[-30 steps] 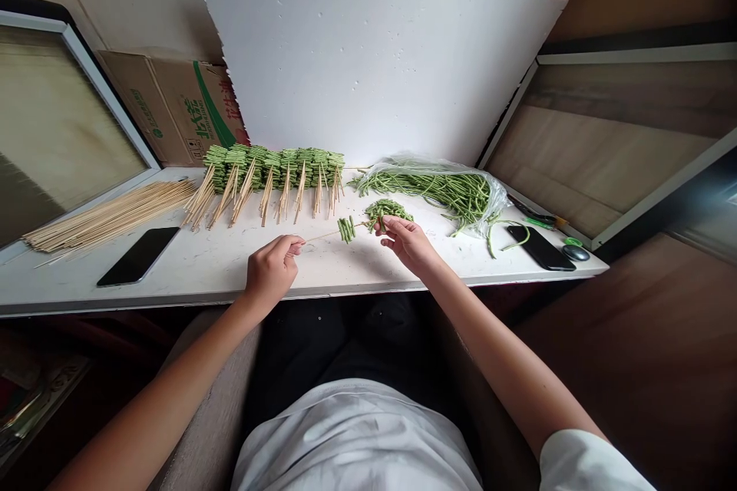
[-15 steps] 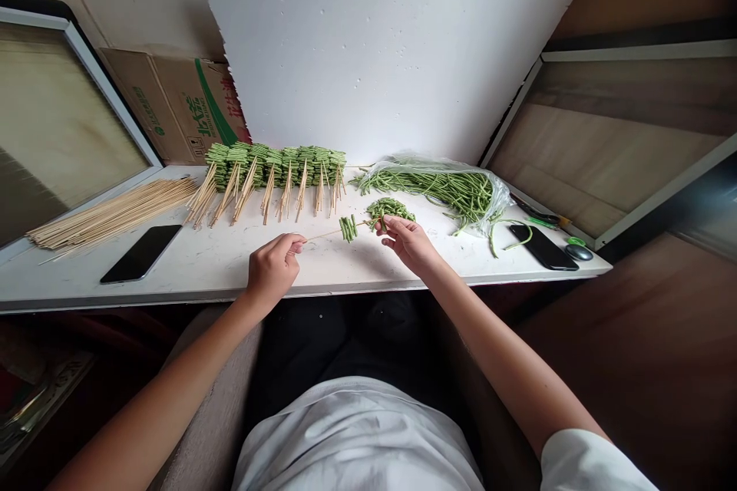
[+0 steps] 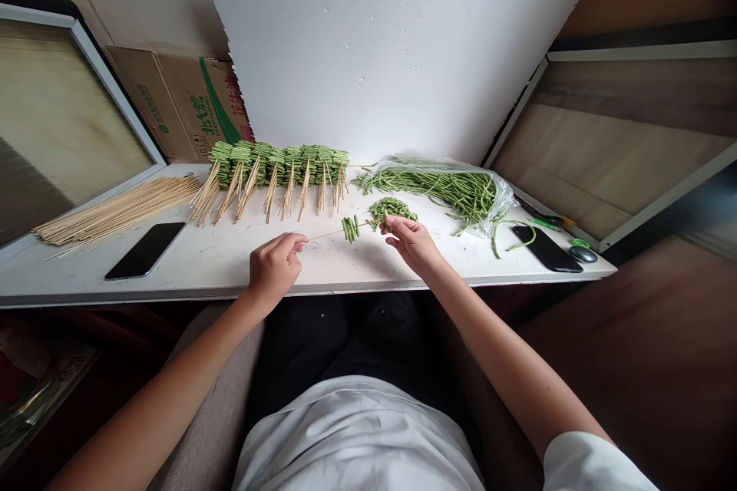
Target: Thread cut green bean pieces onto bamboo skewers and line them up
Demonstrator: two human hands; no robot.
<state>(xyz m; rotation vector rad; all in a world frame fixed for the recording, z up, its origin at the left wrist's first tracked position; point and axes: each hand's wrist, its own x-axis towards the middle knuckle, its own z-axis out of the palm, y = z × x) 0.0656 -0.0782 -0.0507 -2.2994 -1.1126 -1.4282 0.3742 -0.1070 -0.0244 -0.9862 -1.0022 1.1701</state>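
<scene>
"Have we shifted anything?"

"Barely. Our left hand [image 3: 274, 270] still pinches the bamboo skewer [image 3: 328, 233], our right hand [image 3: 410, 242] pinches its far end, and green bean pieces [image 3: 350, 229] sit threaded midway, over the counter [image 3: 190, 276]."

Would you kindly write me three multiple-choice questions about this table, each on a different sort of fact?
1. Where is the plastic bag of long beans?
A) Right of the finished skewers
B) Left of the loose skewers
C) Under the right hand

2. How many phones lie on the table?
A) One
B) Two
C) Four

3. What is on the skewer between the hands?
A) Nothing
B) Cut beans
C) A whole long bean

1: A, the bag lies beyond the row's right end.
2: B, one phone lies at each side.
3: B, a short stack sits between the left hand and right hand.
</scene>
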